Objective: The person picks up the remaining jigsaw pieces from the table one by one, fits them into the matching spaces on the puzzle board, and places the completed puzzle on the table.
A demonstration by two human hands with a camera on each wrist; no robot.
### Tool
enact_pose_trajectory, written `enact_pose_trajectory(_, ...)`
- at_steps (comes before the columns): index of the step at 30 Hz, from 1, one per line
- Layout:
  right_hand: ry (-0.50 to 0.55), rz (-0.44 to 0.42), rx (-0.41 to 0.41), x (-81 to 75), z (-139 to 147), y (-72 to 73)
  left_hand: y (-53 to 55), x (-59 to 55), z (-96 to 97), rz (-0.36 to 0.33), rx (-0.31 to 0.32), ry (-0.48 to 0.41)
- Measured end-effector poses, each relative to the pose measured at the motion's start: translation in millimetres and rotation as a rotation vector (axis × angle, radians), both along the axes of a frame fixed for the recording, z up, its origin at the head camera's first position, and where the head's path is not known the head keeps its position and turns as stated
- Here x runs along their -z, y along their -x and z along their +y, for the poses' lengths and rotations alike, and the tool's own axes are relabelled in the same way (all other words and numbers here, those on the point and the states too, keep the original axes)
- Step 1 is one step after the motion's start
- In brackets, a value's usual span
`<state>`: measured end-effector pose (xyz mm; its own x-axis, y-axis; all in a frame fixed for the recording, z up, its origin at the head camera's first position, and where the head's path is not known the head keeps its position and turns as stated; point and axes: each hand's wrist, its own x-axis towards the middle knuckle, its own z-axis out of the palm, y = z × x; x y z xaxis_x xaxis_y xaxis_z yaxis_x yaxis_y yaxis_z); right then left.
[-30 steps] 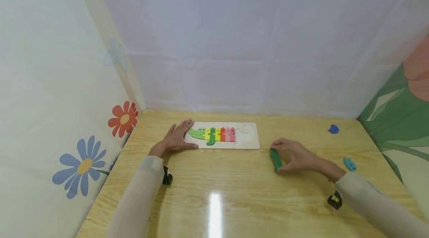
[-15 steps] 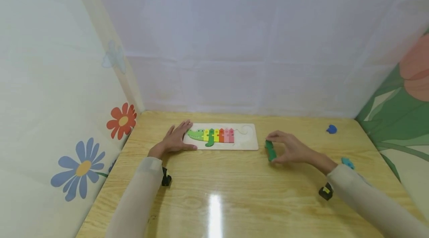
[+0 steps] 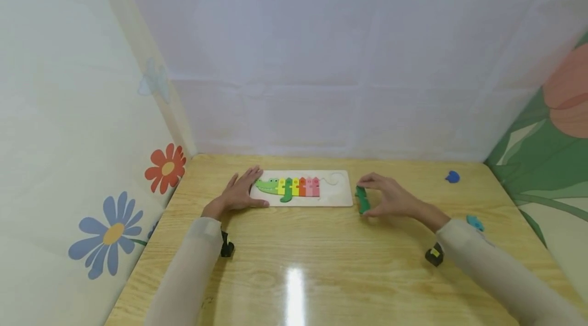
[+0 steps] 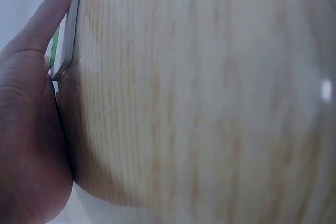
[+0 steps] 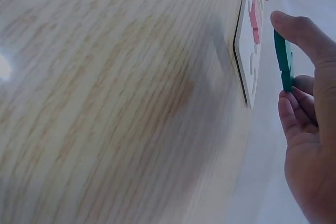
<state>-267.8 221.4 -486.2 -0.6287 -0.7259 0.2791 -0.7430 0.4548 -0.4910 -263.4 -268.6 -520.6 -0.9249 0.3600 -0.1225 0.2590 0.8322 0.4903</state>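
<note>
A pale puzzle board [image 3: 337, 192] lies on the table with a crocodile of coloured pieces [image 3: 298, 186] in its left and middle part; its right end shows a bare tail outline. My left hand [image 3: 238, 192] rests at the board's left end, fingers spread along the far corner and thumb by the near edge. In the left wrist view the thumb [image 4: 39, 24] lies along the board's side. Just right of the board, my right hand [image 3: 391, 197] pinches a dark green puzzle piece [image 3: 363, 200] between thumb and fingers. The right wrist view shows this green piece [image 5: 283, 59] raised off the table.
At the right of the table lie a dark blue piece [image 3: 452, 177] and a light blue piece [image 3: 475, 223]. A white sheet [image 3: 275, 60] hangs behind the table. Printed walls stand at the left and right sides.
My right hand has moved left and a little toward the back with the green puzzle piece, closer to the board. The left hand stays at the board's left end.
</note>
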Motion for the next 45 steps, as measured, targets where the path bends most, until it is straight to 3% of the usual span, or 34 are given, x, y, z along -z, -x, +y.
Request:
enact_pose_trajectory(6,0.000,-0.018,0.008,-0.8,-7.0,5.8,-2.5,-4.0,1.7,-0.016,-0.011,0.005)
enact_pose_trajectory(16,-0.020,-0.057,0.036,-0.6,-19.0,13.2,-2.9,1.5,-1.4,-0.006,0.004,-0.026)
enact_pose_trajectory(45,-0.010,-0.043,0.044,5.5,-51.1,25.4,6.7,11.0,-5.1,-0.006,-0.003,-0.001)
